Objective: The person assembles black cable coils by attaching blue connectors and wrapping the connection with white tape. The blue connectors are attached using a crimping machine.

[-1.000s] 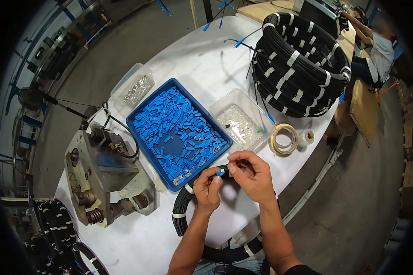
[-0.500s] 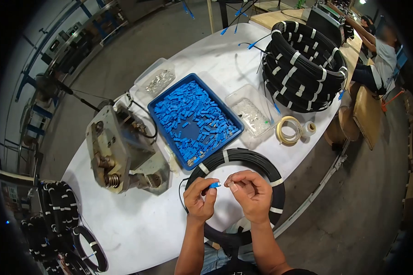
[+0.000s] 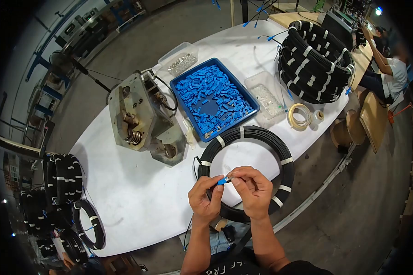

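A small blue connector (image 3: 223, 181) is pinched between the thumb and index finger of my left hand (image 3: 204, 200). My right hand (image 3: 252, 192) is closed too, its fingertips against the pale end of the connector. Whatever the right fingers hold there is too small to make out. Both hands are over the near left part of a black cable coil (image 3: 287, 172) bound with white tape. Beyond the coil stands a blue tray (image 3: 258, 110) full of loose blue connectors like the one in my hand.
Left of the tray stands a metal press (image 3: 140, 117). Clear plastic boxes (image 3: 284, 120) of small parts flank the tray. Tape rolls (image 3: 299, 116) and stacked cable coils (image 3: 314, 64) stand at the right. More coils (image 3: 64, 178) are at far left. A seated person (image 3: 392, 75) is at far right.
My hands have come together, so the right fingertips now meet the connector's end, where a gap was before. The camera view has shifted, and the table's things appear higher and farther right.
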Demonstrator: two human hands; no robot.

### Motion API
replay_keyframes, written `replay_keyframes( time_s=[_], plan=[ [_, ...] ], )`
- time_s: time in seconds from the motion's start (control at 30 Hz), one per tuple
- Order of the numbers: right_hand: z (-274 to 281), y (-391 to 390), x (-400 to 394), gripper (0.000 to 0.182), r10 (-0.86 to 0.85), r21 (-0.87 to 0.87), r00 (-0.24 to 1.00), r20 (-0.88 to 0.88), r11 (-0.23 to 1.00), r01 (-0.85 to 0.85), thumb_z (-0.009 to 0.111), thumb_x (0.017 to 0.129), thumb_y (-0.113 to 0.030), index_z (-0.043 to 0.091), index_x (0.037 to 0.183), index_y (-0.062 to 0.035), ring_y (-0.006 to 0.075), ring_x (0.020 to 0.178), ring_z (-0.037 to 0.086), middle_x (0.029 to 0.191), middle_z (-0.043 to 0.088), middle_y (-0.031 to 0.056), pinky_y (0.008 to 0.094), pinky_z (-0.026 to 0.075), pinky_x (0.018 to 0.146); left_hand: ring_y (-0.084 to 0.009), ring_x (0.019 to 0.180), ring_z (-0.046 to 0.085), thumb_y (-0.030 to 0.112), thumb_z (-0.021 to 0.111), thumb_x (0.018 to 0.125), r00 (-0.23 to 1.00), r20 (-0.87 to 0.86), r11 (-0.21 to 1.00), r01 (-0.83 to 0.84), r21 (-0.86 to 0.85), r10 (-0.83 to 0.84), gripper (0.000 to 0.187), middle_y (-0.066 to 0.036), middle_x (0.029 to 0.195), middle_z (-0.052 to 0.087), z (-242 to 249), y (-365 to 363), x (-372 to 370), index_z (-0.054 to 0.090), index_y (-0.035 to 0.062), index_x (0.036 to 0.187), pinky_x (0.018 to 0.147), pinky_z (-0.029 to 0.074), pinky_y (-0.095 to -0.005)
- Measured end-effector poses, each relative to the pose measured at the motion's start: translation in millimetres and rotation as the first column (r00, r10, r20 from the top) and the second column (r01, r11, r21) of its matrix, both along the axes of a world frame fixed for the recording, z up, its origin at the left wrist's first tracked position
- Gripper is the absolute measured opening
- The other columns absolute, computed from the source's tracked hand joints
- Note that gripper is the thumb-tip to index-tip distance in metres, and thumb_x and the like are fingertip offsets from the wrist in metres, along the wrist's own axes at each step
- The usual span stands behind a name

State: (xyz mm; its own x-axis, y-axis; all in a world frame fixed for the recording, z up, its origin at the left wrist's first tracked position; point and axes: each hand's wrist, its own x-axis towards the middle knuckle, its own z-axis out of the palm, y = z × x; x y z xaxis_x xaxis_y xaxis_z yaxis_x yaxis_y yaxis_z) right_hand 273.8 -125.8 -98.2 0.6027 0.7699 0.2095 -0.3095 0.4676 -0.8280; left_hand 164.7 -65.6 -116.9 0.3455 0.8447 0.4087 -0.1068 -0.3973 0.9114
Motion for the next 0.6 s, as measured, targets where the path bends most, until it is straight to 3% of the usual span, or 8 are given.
replay_keyframes(
  time_s=[0.17, 0.3, 0.37, 0.6],
  plan=[
    [9, -7, -12, 0.015, 0.036, -0.013, 0.997, -0.065, 0.999, -0.037, 0.058, 0.091, 0.01, 0.063, 0.105, 0.0077, 0.0174, 0.099, 0.065, 0.103, 0.067, 0.015, 0.026, 0.051, 0.088, -0.0112, 0.064, 0.052, -0.003, 0.067, 0.085, 0.999, 0.038, 1.0, -0.023, 0.02, 0.022, 0.018, -0.008, 0.079, 0.063, 0, -7, -11, 0.069, -0.0039, 0.103, 0.056, 0.038, -0.023],
    [11, -12, -19, 0.015, 0.038, 0.006, 0.998, -0.054, 0.999, -0.038, 0.057, 0.092, 0.009, 0.062, 0.107, 0.0076, 0.0171, 0.098, 0.066, 0.103, 0.068, 0.0143, 0.0255, 0.052, 0.088, -0.0102, 0.063, 0.051, -0.003, 0.068, 0.085, 0.998, 0.06, 0.999, -0.023, 0.028, 0.021, 0.018, -0.007, 0.078, 0.063, 1, -14, -18, 0.07, -0.0036, 0.103, 0.055, 0.037, -0.0224],
    [10, -14, -20, 0.015, 0.042, -0.01, 0.999, -0.006, 0.999, -0.042, 0.058, 0.092, 0.009, 0.061, 0.107, 0.0079, 0.0186, 0.093, 0.067, 0.101, 0.068, 0.0164, 0.0307, 0.056, 0.084, -0.0091, 0.062, 0.05, -0.003, 0.068, 0.084, 0.997, 0.074, 0.999, -0.02, 0.027, 0.018, 0.018, -0.007, 0.077, 0.064, 3, -16, -21, 0.07, -0.0035, 0.103, 0.054, 0.035, -0.022],
    [14, -19, -27, 0.015, 0.031, -0.019, 0.999, 0.02, 0.999, -0.031, 0.059, 0.092, 0.007, 0.062, 0.107, 0.0083, 0.0182, 0.091, 0.067, 0.1, 0.068, 0.0159, 0.0303, 0.057, 0.083, -0.0074, 0.058, 0.047, -0.002, 0.071, 0.083, 0.998, 0.049, 0.996, -0.049, 0.073, 0.045, 0.02, -0.006, 0.074, 0.063, 7, -20, -31, 0.071, -0.0029, 0.103, 0.05, 0.032, -0.0214]
  ],
)
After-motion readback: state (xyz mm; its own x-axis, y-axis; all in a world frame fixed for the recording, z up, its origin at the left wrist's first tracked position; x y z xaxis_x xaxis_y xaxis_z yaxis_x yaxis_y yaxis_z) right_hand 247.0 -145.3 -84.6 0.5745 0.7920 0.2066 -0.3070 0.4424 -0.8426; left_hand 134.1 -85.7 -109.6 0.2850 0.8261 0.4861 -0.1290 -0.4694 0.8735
